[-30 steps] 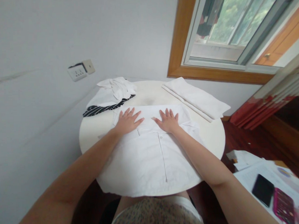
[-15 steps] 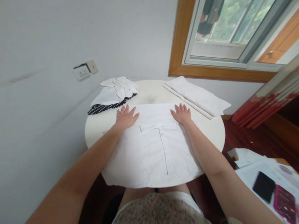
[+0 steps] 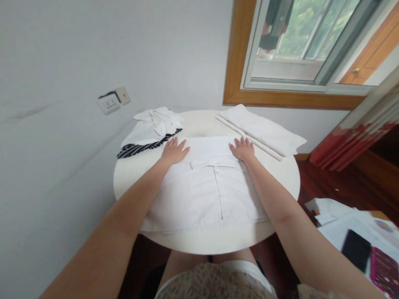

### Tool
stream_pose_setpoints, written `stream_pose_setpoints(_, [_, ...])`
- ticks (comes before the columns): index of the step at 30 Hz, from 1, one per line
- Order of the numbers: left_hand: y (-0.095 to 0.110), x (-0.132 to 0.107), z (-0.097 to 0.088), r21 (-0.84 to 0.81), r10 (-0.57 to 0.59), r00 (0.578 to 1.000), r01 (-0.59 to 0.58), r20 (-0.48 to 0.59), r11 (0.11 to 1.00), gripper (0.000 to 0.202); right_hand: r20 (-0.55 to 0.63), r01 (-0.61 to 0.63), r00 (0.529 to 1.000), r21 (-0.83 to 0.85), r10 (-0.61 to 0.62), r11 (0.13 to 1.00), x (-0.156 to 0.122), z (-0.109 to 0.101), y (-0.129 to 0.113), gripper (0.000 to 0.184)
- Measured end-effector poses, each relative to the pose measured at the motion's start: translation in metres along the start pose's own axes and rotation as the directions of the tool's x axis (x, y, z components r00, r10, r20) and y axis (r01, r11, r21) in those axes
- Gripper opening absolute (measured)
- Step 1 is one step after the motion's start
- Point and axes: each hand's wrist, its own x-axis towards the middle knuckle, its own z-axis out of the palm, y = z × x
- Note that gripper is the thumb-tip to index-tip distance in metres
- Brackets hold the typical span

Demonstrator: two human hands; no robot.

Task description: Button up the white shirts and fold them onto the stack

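White shirt lies flat on the table. Left hand and right hand rest palm-down, fingers spread, flanking the shirt's collar. For smoothing, I'd press evenly and sweep outward symmetrically.

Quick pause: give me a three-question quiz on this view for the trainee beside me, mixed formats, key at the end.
1. Multiple choice: the left hand and right hand are A) clenched in the air, B) flat, fingers spread, on the white shirt, C) resting on a window sill.
2. True or false: the folded white cloth lies to the left of the shirt.
3. Fill in: the striped garment lies nearest the ____ hand.
Key: 1 B; 2 false, it lies to the right; 3 left.
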Motion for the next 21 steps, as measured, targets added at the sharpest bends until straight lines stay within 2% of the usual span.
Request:
stream_pose_setpoints(7, [-0.004,0.02,0.007,-0.054,-0.05,0.998,0.048,-0.026,0.997,0.073,0.0,0.004,1.0,0.011,-0.004,1.0,0.019,0.0,-0.002,0.073])
stream_pose_setpoints(15, [0.001,0.015,0.0,-0.034,-0.058,0.998,0.057,-0.028,0.998,0.072,-0.006,-0.005,1.0,0.04,0.006,0.999,0.017,-0.001,-0.004,0.072])
stream_pose_setpoints(18, [0.006,0.003,-0.01,0.013,-0.044,0.987,0.046,-0.156,0.999,0.059,-0.098,0.019,0.995,0.058,-0.013,0.998,0.01,-0.006,-0.004,0.063])
stream_pose_setpoints(21, [0.009,-0.016,-0.024,0.052,0.069,0.96,-0.057,-0.27,0.997,0.05,-0.217,0.115,0.972,0.121,-0.087,0.986,-0.001,-0.019,0.002,0.048])
